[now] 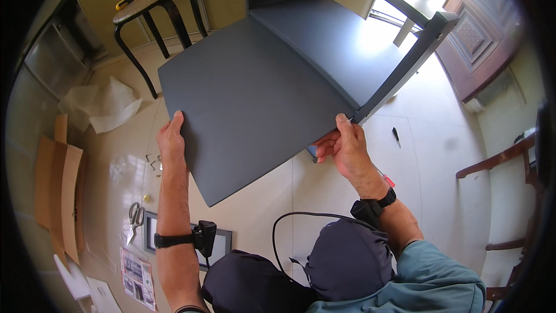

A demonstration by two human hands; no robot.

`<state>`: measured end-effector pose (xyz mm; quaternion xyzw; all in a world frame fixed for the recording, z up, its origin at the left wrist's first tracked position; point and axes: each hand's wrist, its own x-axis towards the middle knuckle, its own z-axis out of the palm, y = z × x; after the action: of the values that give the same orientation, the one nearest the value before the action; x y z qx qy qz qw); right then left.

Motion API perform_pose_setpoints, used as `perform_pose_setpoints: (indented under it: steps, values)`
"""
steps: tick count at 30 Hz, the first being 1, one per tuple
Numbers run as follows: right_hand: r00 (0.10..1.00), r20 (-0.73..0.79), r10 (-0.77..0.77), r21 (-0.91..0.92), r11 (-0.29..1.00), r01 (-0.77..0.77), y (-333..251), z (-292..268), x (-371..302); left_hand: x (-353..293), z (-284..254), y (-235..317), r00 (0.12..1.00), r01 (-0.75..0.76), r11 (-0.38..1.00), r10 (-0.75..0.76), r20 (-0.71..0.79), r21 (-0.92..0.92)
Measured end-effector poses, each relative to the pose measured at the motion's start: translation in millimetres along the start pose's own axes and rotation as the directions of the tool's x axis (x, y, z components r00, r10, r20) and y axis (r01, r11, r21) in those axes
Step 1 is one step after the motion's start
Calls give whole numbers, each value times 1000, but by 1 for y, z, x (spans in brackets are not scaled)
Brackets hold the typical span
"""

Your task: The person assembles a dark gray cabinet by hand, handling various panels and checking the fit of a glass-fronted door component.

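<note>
A flat dark grey panel (pixel 249 104) spans the middle of the view, tilted, its far edge against a dark grey furniture frame (pixel 428 40). My left hand (pixel 172 136) grips the panel's left edge, thumb on top and fingers mostly hidden underneath. At the right corner, beside the frame's post, my right hand (pixel 347 148) is closed on the panel's edge, with its thumb up at the corner and fingers curled below. Behind the panel lies a wide grey board (pixel 330 35) of the same furniture. Whether panel and frame are joined I cannot tell.
A black-legged stool (pixel 156 3) bears a yellow utility knife (pixel 128 1). On the left floor are an open cardboard box (pixel 58 185), plastic wrap (pixel 107 104), scissors (pixel 135 220), small metal parts (pixel 153 162) and a printed sheet (pixel 138 278). A black-handled tool (pixel 396 135) lies right; wooden chair (pixel 498 159) beyond.
</note>
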<state>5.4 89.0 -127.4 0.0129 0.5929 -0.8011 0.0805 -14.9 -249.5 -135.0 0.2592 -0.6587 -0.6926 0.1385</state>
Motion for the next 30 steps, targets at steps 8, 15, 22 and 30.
perform_pose_setpoints:
  steps: [8, 15, 22, 30]
  values:
    - [987, -39, -159, 115, 980, 162, 10, -1, 4, -8, 10, -3, 998, 40, 995, -43, -38, -95]
    - [976, -88, -199, 102, 973, 207, 10, 4, 3, -21, 23, 7, 997, 82, 980, -82, 7, -183]
    - [984, -44, -171, 111, 978, 175, 7, 6, 2, -32, 30, 30, 993, 111, 986, -107, 38, -127]
    - [991, 116, -58, -3, 998, 59, -11, 0, -3, -22, 68, 32, 973, 146, 984, -124, 193, -106]
